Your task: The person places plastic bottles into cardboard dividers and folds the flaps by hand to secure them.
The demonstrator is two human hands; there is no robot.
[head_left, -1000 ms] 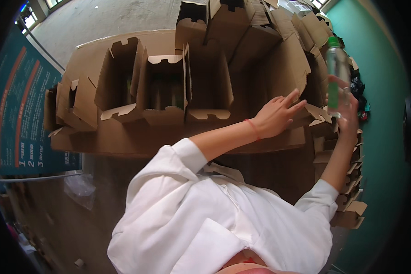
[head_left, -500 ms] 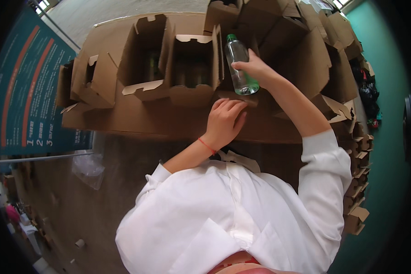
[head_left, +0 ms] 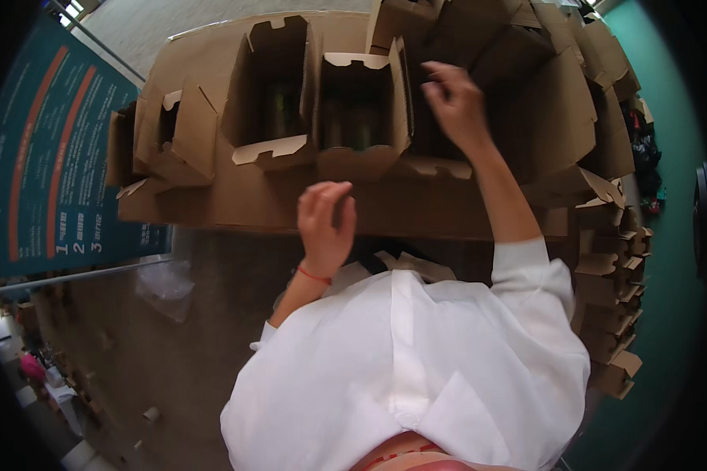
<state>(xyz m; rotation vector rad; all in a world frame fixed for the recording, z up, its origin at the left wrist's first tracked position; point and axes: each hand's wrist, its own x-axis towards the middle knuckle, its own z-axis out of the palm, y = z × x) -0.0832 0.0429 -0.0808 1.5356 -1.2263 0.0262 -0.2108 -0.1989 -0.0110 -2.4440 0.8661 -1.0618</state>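
My right hand (head_left: 456, 106) is over a dark open box (head_left: 430, 133), fingers apart and holding nothing. No bottle shows there; the inside is too dark to make out. My left hand (head_left: 326, 224) hovers in front of the table edge, fingers loosely bent, thumb apart, with nothing in it. It is nearest the front flap of an open cardboard box (head_left: 271, 153). Between that box and my right hand stands another open cardboard box (head_left: 357, 163). Dim greenish, see-through shapes, apparently bottles, stand inside both.
A smaller cardboard box (head_left: 192, 137) stands at the left on the cardboard-covered table (head_left: 236, 200). More boxes (head_left: 554, 118) crowd the right, with a stack (head_left: 605, 290) below. A green printed banner (head_left: 47, 165) is at far left; a plastic bag (head_left: 165, 286) lies below it.
The clear bottle with the green cap has left my right hand and is out of sight. That hand has moved up over the box. My left hand has drawn back, left and down.
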